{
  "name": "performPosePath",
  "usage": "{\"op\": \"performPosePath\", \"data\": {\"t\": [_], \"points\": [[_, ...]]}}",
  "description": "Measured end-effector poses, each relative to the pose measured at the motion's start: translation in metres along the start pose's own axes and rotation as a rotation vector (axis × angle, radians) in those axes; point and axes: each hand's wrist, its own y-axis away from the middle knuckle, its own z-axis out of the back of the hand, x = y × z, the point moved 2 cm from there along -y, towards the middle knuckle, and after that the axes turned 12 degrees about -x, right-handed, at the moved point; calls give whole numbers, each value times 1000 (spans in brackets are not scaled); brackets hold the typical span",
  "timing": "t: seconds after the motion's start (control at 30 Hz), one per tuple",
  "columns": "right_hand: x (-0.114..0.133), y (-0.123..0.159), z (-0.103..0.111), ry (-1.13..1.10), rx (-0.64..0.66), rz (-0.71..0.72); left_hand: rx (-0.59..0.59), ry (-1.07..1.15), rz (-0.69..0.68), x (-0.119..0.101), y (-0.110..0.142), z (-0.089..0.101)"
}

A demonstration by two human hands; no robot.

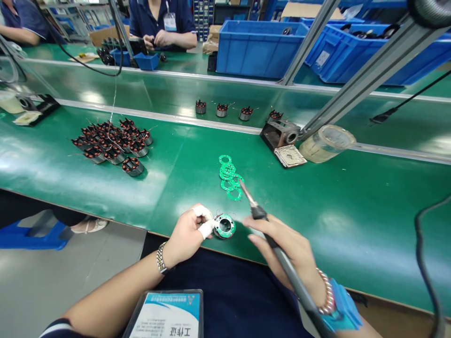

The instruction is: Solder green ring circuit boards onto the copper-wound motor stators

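Observation:
My left hand (192,230), with white covers on thumb and finger, pinches the side of a motor stator (225,226) near the table's front edge. A green ring-shaped circuit board lies on top of that stator. In my right hand (289,249) is a soldering iron (260,213), its tip pointing up and left, apart from the stator. Just beyond the tip lies a small overlapping pile of green ring circuit boards (227,172). Farther left stands a cluster of wound stators (114,141) with copper coils and loose wire ends.
Several stators (221,110) stand in a row behind the metal rail. A soldering iron stand (282,134) with a sponge (290,156) and a cloudy plastic jar (327,143) sit at the right. Blue bins (260,49) and a co-worker (162,23) are across the bench. A black cable (423,253) hangs right.

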Motion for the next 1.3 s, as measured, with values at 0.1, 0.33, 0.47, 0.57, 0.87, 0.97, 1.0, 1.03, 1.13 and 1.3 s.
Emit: {"op": "performPosePath", "data": {"t": [0.1,0.33,0.47,0.57,0.87,0.97,1.0,1.03,1.13,1.3], "points": [[-7,7,-20,-28,99,-30,17,-45,29,-1,2,2],[-17,9,-38,-103,105,-47,68,-6,-3,-7,-3,5],[-20,8,-37,-128,125,-69,163,49,86,-7,-9,11],[-20,9,-37,-135,138,-83,204,-281,-197,-10,-9,19],[-19,10,-38,-144,136,-81,92,-858,-971,-10,-2,24],[-18,10,-38,-142,125,-68,54,-840,-1005,-6,2,21],[-17,11,-39,-136,114,-62,29,-837,-986,-4,3,19],[-16,11,-40,-125,100,-57,-7,-837,-954,-1,4,16],[-12,12,-42,-75,36,-51,-169,-810,-835,5,7,8],[-10,15,-44,-39,-18,-65,-244,-612,-725,10,12,7]]}}
